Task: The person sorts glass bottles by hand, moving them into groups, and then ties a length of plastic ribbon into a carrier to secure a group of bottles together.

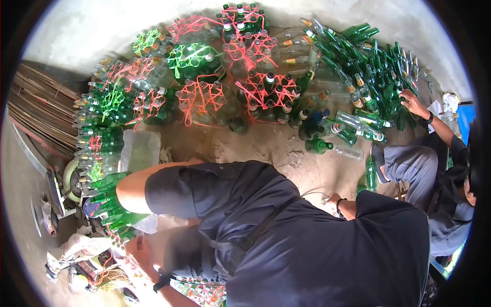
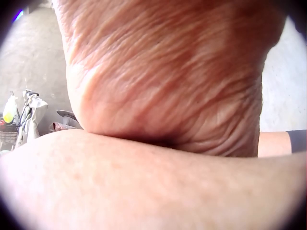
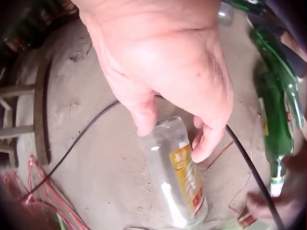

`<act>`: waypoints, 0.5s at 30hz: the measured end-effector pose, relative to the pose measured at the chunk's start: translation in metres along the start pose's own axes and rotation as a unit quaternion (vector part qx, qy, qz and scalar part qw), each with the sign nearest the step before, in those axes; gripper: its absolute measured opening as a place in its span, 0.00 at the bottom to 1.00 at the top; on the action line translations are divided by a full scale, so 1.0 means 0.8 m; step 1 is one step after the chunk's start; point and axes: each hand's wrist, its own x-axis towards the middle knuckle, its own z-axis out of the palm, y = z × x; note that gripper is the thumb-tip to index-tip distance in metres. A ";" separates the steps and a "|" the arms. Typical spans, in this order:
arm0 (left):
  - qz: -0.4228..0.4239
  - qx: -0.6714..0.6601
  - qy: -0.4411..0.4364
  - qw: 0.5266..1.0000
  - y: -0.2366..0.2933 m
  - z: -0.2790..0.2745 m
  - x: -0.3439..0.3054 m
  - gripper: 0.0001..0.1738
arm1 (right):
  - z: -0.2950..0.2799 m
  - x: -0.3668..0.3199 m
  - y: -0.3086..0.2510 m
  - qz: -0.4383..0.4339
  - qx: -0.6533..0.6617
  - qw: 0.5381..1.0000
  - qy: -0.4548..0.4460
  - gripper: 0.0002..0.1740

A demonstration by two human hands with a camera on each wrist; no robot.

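Note:
In the right wrist view my right hand (image 3: pixel 163 72) holds a clear glass bottle (image 3: pixel 172 172) with a yellow label, thumb on one side and fingers on the other. The bottle is low over the concrete floor. From the head view, this right hand (image 1: pixel 335 201) shows beyond my dark shirt, and the bottle is hidden. My left hand (image 1: pixel 139 253) rests at a bent knee on the other side. In the left wrist view the heel of the left hand (image 2: pixel 168 72) presses on bare skin of the leg (image 2: pixel 144 187); its fingers are out of that view.
Bundles of bottles tied with red straps (image 1: pixel 202 102) line the wall. Loose green bottles (image 1: pixel 353 66) are piled at the upper right. Another person (image 1: pixel 440 179) sits close on the right, one hand (image 1: pixel 415 106) at that pile. A black cord (image 3: pixel 96 117) crosses the floor.

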 end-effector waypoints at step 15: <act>-0.016 0.013 -0.005 1.000 -0.003 0.002 0.001 0.11 | -0.136 -0.013 -0.006 0.165 0.036 0.973 0.155 0.47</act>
